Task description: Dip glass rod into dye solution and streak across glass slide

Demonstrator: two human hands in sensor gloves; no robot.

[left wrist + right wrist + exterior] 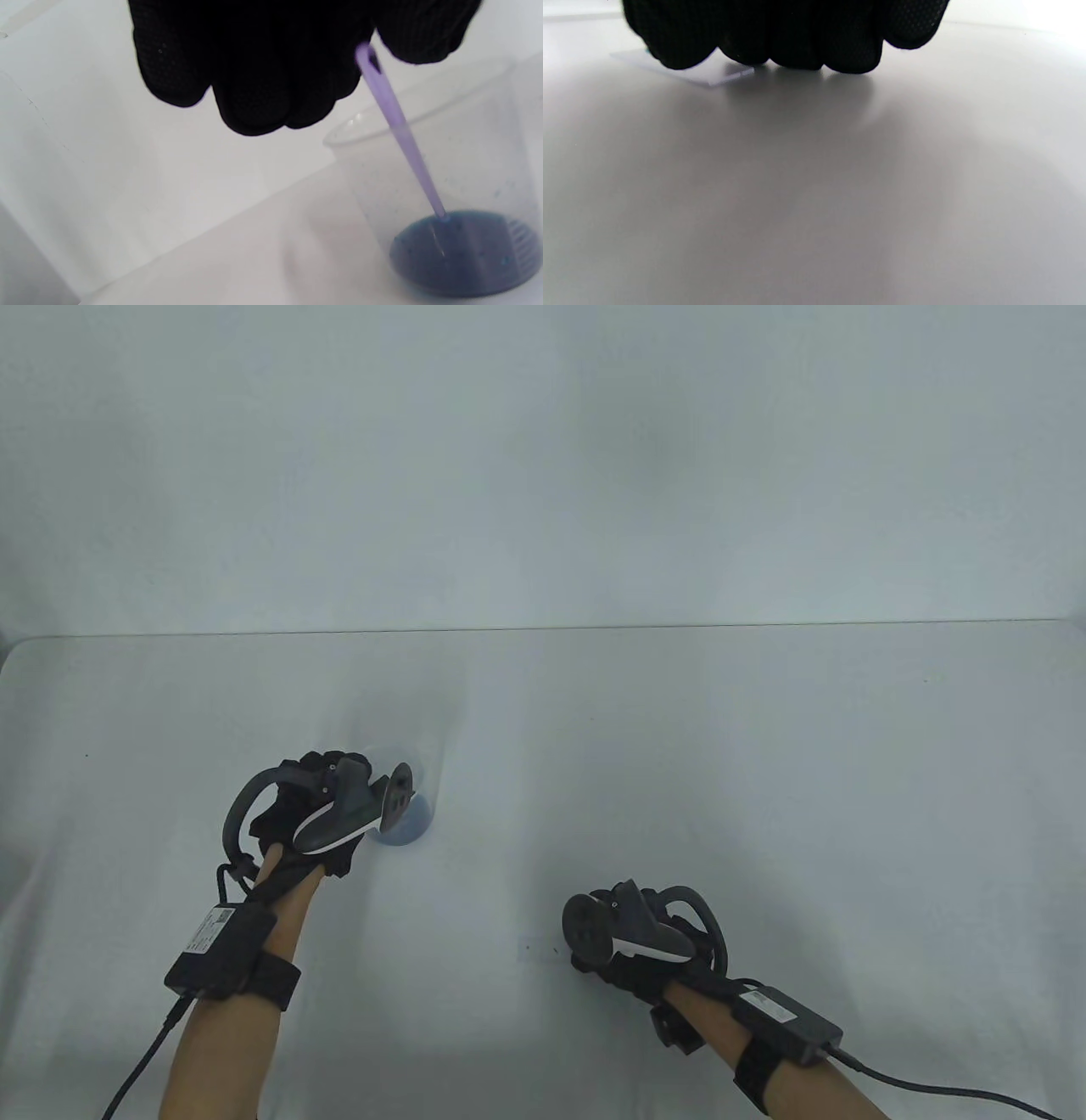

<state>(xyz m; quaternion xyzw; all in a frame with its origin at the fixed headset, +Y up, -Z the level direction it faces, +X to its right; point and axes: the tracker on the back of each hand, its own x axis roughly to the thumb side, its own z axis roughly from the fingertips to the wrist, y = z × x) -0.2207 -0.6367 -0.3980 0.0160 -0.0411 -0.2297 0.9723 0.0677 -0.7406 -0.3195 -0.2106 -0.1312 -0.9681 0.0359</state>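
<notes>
My left hand (327, 806) holds a thin purple-tinted glass rod (398, 131). The rod slants down into a clear plastic cup (445, 144), and its tip sits in the dark blue dye (466, 250) at the bottom. In the table view the cup (411, 819) is mostly hidden behind my left hand's tracker. My right hand (632, 942) rests on the table with curled fingers (797, 38) touching the end of a clear glass slide (712, 72). The slide (539, 950) lies flat just left of that hand.
The white table (764, 780) stretches around both hands, its far edge against a pale wall. Cables run from both wrist units off the bottom edge.
</notes>
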